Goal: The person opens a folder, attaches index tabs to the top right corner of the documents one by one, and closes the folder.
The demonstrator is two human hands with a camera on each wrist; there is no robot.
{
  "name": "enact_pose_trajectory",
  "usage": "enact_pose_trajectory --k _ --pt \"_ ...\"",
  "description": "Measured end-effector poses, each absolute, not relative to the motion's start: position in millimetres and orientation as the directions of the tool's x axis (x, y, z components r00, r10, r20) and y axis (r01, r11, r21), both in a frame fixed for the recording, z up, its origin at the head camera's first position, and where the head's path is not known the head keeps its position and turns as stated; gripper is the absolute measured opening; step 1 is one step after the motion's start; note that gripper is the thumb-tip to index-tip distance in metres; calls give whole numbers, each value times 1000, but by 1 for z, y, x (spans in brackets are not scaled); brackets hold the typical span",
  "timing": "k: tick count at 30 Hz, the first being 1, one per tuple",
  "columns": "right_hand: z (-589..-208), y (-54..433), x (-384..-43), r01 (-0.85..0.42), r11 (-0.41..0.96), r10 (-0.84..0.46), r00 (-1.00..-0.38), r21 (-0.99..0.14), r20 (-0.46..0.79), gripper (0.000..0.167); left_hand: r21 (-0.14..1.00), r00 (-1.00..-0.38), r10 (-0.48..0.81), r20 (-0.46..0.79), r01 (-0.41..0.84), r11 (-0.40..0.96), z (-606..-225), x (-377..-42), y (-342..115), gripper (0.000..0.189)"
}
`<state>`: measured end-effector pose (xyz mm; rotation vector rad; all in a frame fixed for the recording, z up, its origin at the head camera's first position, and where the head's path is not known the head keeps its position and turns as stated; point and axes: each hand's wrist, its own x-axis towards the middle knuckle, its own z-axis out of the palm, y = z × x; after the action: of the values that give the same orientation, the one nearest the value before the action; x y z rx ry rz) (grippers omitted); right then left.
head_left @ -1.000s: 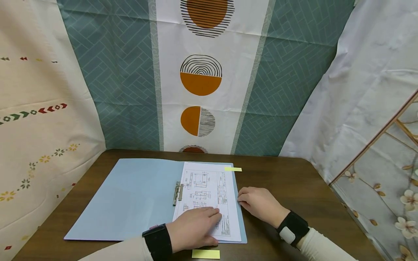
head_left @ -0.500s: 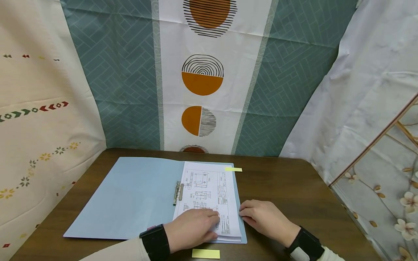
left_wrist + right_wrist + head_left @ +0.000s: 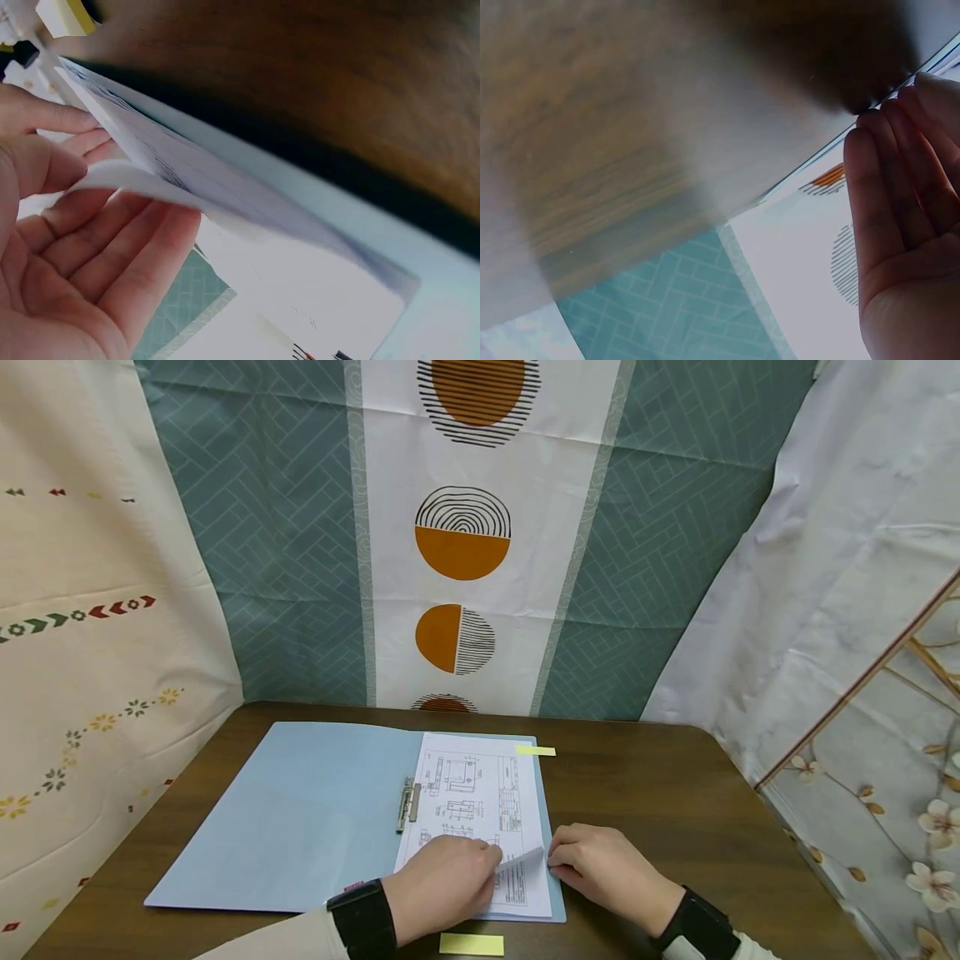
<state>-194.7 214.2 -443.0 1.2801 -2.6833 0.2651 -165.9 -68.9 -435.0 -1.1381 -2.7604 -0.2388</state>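
An open light-blue folder [image 3: 277, 818] lies on the desk, with a stack of printed drawing sheets [image 3: 487, 777] on its right half. My left hand [image 3: 448, 885] is over the lower part of the stack. In the left wrist view its thumb and fingers pinch the curled top sheet [image 3: 139, 180], whose edge is lifted off the pages below. My right hand [image 3: 603, 872] is at the folder's right edge. In the right wrist view its fingers [image 3: 877, 202] are nearly straight, tips against that edge. A metal clip [image 3: 408, 802] sits at the stack's left side.
A yellow sticky tab [image 3: 536, 750] sticks out at the stack's upper right. Another yellow sticky note [image 3: 471, 944] lies near the desk's front, below the folder. The brown wooden desk [image 3: 660, 777] meets hanging patterned cloth [image 3: 292, 568] at the back and sides.
My left hand was flat on the stack and now pinches the top sheet, which bends up at its right side. My right hand has slid down along the folder's right edge.
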Motion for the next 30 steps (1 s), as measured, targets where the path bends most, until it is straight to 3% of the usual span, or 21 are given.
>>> enact_pose_trajectory --k 15,23,30 --pt "-444 210 -194 -782 619 -750 -616 -74 241 12 4 -721 524 453 589 808 -420 -165 -112 14" --pt "-446 211 -193 -785 616 -750 -611 -71 252 12 133 -881 324 345 387 912 -413 -156 -146 17" --pt "-446 211 -193 -781 621 -748 -616 -67 246 11 175 -921 222 320 287 942 -417 -146 -187 34"
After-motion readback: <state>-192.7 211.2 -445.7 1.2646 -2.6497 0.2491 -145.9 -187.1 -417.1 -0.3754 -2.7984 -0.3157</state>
